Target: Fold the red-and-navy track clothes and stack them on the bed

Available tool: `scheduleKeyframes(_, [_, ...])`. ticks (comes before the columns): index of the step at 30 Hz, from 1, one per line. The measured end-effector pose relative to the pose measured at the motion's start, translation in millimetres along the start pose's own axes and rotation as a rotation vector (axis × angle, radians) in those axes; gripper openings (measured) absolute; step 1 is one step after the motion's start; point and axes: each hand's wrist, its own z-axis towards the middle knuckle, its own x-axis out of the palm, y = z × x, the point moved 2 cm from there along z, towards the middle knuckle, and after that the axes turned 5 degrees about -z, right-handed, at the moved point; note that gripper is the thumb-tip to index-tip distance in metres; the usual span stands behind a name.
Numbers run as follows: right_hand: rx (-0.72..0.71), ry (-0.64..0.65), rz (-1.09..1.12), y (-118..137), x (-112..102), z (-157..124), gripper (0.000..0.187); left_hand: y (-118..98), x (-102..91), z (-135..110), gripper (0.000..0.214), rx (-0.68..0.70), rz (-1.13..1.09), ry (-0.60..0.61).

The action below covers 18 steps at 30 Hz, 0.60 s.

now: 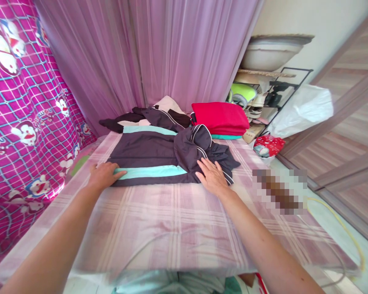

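Note:
A dark grey jacket (147, 149) with mint-green bands and white piping lies across the table. Its left part is spread flat, while the collar end on the right is bunched up. My left hand (103, 176) rests on the jacket's near left corner, thumb stretched along the mint band and the fingers apart from it. On the bunched right part, my right hand (213, 176) lies palm down with its fingers spread, near the white piping. Neither hand visibly grips the cloth.
A plaid cloth (159, 220) covers the table. Behind the jacket lie a pile of dark and white clothes (168, 112) and folded red fabric (219, 116). A pink patterned curtain (24, 122) hangs left. A shoe rack (279, 87) stands right; a blurred item (277, 192) lies at the right edge.

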Motion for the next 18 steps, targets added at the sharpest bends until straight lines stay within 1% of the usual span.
scheduleKeyframes(1, [-0.018, -0.004, 0.0, 4.9, 0.6, 0.6, 0.054, -0.3, -1.8, 0.5, 0.054, 0.011, 0.006, 0.011])
scheduleKeyframes(2, [-0.033, 0.019, 0.0, 9.3, 2.3, 1.1, 0.053, -0.3, -4.2, 0.9, 0.055, 0.025, 0.012, 0.019])
scheduleKeyframes(4, [-0.041, 0.103, 0.001, 15.3, 6.9, 1.8, 0.053, 1.5, -9.4, 1.6, 0.057, 0.053, 0.034, 0.032])
scheduleKeyframes(6, [-0.025, 0.155, 0.002, 17.7, 9.8, 1.8, 0.053, 6.8, -14.1, 2.5, 0.059, 0.068, 0.067, 0.038])
scheduleKeyframes(7, [-0.019, 0.157, 0.001, 18.1, 10.2, 1.6, 0.053, 10.9, -15.8, 3.2, 0.061, 0.062, 0.076, 0.04])
scheduleKeyframes(9, [-0.013, 0.144, -0.002, 18.2, 10.0, 0.8, 0.054, 21.8, -17.7, 5.3, 0.066, 0.008, 0.049, 0.056])
scheduleKeyframes(12, [0.007, 0.122, -0.008, 17.9, 10.7, -0.4, 0.056, 41.6, -16.7, 9.4, 0.076, -0.128, -0.094, 0.118])
scheduleKeyframes(14, [0.02, 0.102, -0.011, 17.6, 12.4, -0.8, 0.059, 52.9, -14.8, 11.0, 0.075, -0.162, -0.216, 0.155])
scheduleKeyframes(16, [0.025, 0.085, -0.012, 17.2, 14.4, -0.8, 0.061, 60.9, -12.9, 10.7, 0.068, -0.158, -0.334, 0.138])
scheduleKeyframes(18, [0.021, 0.079, -0.015, 17.0, 15.8, -0.6, 0.061, 64.7, -10.6, 8.6, 0.062, -0.167, -0.409, 0.06])
